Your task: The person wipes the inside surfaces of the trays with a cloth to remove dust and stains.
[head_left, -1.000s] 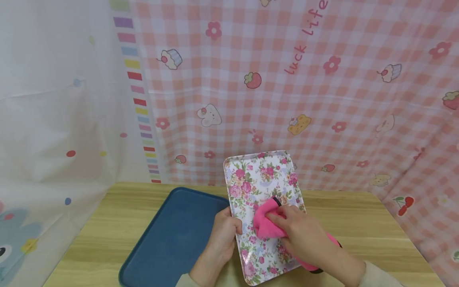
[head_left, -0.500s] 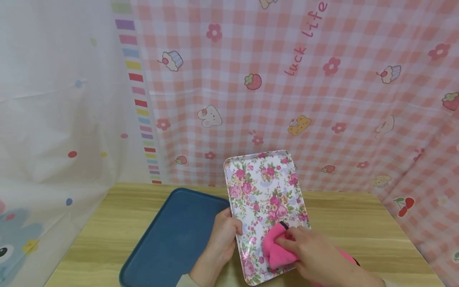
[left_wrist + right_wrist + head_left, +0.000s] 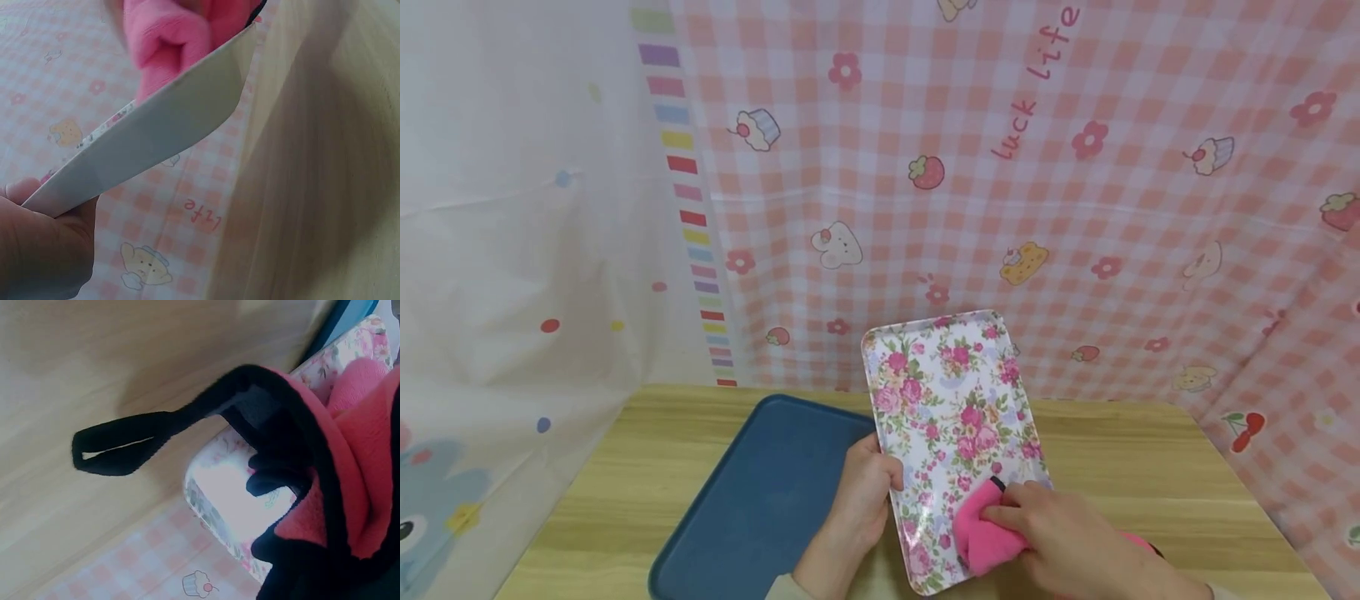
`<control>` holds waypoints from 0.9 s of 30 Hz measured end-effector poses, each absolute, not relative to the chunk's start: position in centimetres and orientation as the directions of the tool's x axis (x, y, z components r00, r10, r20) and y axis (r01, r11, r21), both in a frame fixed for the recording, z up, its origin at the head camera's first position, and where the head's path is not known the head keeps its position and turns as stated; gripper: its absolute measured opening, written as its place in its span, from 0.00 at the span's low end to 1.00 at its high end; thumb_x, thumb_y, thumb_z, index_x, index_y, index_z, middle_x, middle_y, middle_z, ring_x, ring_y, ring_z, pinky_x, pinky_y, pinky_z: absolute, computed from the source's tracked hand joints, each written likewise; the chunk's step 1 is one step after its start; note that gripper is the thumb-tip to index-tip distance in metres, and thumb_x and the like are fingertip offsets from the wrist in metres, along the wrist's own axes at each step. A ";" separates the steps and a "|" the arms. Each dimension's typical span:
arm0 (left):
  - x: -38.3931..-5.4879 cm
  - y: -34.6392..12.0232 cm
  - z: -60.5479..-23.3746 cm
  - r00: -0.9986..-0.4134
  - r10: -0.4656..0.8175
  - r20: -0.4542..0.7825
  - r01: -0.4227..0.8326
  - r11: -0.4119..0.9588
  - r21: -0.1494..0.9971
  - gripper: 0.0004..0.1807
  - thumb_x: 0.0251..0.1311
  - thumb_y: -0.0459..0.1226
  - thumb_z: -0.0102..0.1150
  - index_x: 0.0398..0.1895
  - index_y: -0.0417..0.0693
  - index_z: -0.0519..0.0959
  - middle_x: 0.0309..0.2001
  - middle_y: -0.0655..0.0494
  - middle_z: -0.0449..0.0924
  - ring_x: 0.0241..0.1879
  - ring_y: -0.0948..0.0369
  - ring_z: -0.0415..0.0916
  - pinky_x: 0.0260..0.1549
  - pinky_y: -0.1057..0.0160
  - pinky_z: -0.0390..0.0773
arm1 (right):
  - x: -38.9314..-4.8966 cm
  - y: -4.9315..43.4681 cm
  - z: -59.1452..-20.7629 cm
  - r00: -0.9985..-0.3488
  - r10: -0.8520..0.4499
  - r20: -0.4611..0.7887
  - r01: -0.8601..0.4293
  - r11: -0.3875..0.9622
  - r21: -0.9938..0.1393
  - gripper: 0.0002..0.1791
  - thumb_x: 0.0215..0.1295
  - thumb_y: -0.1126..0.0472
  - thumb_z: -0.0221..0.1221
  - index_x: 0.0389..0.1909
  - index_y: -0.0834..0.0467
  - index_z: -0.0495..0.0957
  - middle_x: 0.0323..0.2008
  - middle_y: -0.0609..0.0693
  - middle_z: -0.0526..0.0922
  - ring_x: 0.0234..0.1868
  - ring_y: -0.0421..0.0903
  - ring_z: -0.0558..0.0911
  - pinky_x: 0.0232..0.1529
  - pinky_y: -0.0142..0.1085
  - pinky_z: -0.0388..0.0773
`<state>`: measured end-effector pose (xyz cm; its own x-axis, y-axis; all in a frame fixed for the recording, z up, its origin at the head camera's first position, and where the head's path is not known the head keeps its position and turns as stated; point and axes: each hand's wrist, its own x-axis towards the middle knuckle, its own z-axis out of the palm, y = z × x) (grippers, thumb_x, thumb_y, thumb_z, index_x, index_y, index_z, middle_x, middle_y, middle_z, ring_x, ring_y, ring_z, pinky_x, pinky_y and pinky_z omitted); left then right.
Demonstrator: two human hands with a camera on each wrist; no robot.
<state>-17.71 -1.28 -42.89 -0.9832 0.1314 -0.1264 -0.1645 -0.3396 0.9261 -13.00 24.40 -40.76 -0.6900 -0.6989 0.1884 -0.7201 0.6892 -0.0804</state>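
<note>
A white tray with a pink rose pattern [image 3: 955, 408] is held tilted up above the table. My left hand [image 3: 865, 492] grips its left edge, thumb over the rim; the left wrist view shows the tray's plain white underside [image 3: 150, 137]. In my right hand [image 3: 1067, 533] is a bunched pink cloth [image 3: 988, 533], pressed on the lower right of the patterned face. The right wrist view shows the cloth's black trim and a black hanging loop [image 3: 119, 444] dangling over the table. My right fingers are partly hidden by the cloth there.
A dark blue tray [image 3: 767, 492] lies flat on the wooden table [image 3: 1157, 475], left of and partly behind my left hand. Behind the table hangs a pink checked curtain [image 3: 880, 200]; a white sheet [image 3: 512, 250] hangs on the left.
My right hand has moved the pink cloth from the middle of the rose-patterned tray down toward its lower right. The left hand keeps its grip, with the tray shifted very slightly left.
</note>
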 end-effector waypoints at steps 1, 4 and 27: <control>-17.7 -1.3 -42.9 -0.984 0.129 -0.122 -0.160 -0.338 0.927 0.39 0.31 0.20 0.44 0.58 0.29 0.78 0.42 0.53 0.87 0.42 0.60 0.80 0.36 0.63 0.75 | -13.1 24.3 -40.7 -0.687 -0.696 0.208 -0.720 0.690 -0.067 0.24 0.53 0.68 0.70 0.52 0.47 0.89 0.43 0.41 0.84 0.41 0.36 0.80 0.38 0.32 0.81; -17.8 -1.3 -42.9 -0.984 0.134 -0.122 -0.161 -0.336 0.928 0.40 0.32 0.20 0.44 0.59 0.29 0.78 0.43 0.53 0.87 0.43 0.61 0.80 0.37 0.63 0.76 | -13.5 23.8 -40.2 -0.696 -0.674 0.247 -0.706 0.706 -0.065 0.26 0.51 0.69 0.71 0.54 0.50 0.89 0.44 0.43 0.85 0.43 0.39 0.82 0.41 0.35 0.83; -17.6 -1.0 -43.2 -0.976 0.173 -0.134 -0.187 -0.347 0.919 0.40 0.33 0.20 0.44 0.61 0.28 0.76 0.44 0.53 0.85 0.42 0.60 0.80 0.35 0.64 0.77 | -20.6 21.7 -33.6 -0.796 -0.502 0.338 -0.550 0.833 -0.058 0.26 0.57 0.66 0.67 0.60 0.55 0.86 0.44 0.55 0.85 0.39 0.50 0.83 0.30 0.41 0.80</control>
<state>-17.60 -1.01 -43.19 -0.9759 0.1728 -0.1335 -0.1872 -0.3468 0.9191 -20.63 21.68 -33.56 -0.7961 -0.5020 0.3380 -0.5501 0.8331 -0.0584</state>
